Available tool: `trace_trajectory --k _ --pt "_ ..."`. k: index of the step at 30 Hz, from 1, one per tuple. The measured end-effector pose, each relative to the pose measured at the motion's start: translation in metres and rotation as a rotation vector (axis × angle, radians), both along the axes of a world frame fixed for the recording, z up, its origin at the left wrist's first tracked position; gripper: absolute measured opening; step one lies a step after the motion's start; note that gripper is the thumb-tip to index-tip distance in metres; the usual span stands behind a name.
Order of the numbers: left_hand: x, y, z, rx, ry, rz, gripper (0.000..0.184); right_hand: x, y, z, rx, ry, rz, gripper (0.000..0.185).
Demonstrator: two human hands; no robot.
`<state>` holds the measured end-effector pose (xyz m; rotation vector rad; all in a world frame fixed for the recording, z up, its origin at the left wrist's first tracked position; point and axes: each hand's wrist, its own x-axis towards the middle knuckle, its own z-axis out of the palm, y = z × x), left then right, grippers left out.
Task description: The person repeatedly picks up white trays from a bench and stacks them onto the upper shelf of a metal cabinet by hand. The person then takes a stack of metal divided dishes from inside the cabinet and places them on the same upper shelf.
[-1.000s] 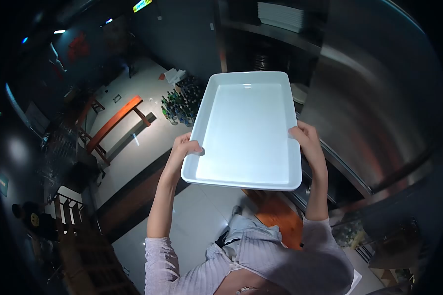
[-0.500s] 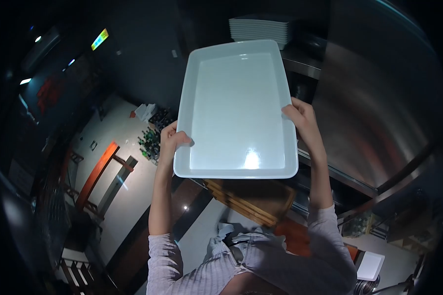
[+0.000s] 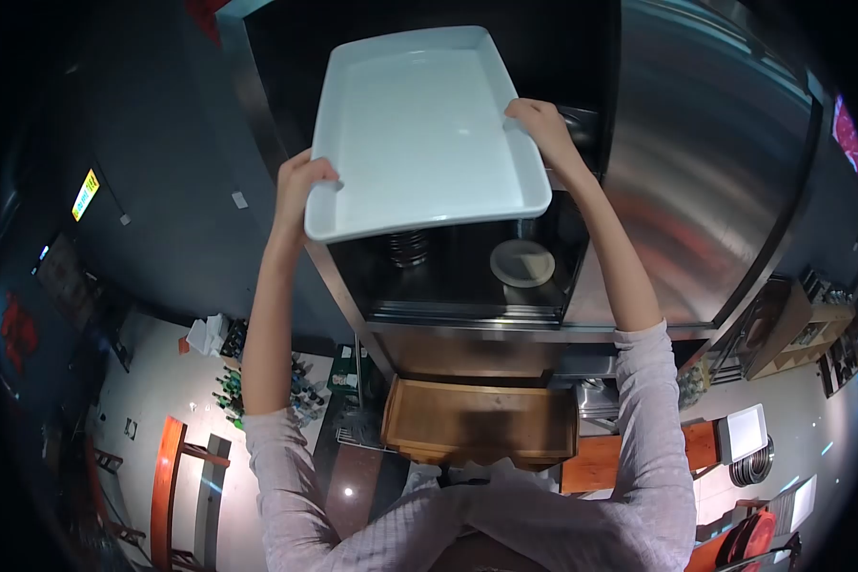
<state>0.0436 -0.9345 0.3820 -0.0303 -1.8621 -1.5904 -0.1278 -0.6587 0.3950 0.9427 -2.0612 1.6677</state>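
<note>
A large white rectangular tray point(image 3: 419, 133) is held up in front of a steel cabinet, its shallow inside facing me. My left hand point(image 3: 302, 191) grips its left edge near the lower corner, thumb over the rim. On the right edge, my right hand point(image 3: 546, 132) is closed in the same way, somewhat higher up. Both arms are stretched out and raised. Below the tray, on a dark cabinet shelf, are a round plate point(image 3: 522, 264) and a stack of dark round dishes point(image 3: 409, 250). The tray hides the upper shelf behind it.
A brown wooden tray point(image 3: 481, 419) lies below the cabinet, close to my body. The steel door point(image 3: 705, 172) stands on the right. Green bottles point(image 3: 231, 396) and an orange bench point(image 3: 169, 486) are on the floor at left. Another white tray point(image 3: 745, 432) lies at lower right.
The white tray has moved up and forward, toward the cabinet, with both hands still on it. My view has turned to the right, so the cabinet's shelves now face me.
</note>
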Motion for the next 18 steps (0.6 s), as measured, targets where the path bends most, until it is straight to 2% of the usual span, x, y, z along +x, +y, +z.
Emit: trace_trajectory --k 3,7,12,14,15,17,18 --pt "-0.036 -0.020 0.011 0.008 -0.041 -0.019 0.019 -0.031 -0.018 0.011 -0.033 -0.143 -0.022 0.042" --pt "-0.078 -0.038 0.005 0.078 -0.034 -0.121 0.017 -0.062 -0.029 0.018 0.020 -0.175 -0.045 0.045" --pt "-0.096 -0.042 0.013 0.081 -0.075 -0.126 0.017 -0.065 -0.023 0.017 0.065 -0.054 -0.247 0.049" --pt "-0.102 -0.048 0.019 0.077 -0.113 -0.162 0.023 -0.043 -0.012 0.021 0.143 0.210 -0.512 0.046" --pt "-0.106 -0.048 0.023 0.080 -0.113 -0.164 0.023 -0.024 -0.010 0.019 0.100 0.355 -0.560 0.038" --pt "-0.107 -0.047 0.032 0.125 -0.153 -0.176 0.029 -0.008 -0.007 0.011 -0.054 0.621 -0.518 0.028" --pt "-0.106 -0.047 0.036 0.118 -0.169 -0.178 0.034 0.004 -0.006 0.009 -0.052 0.615 -0.510 0.028"
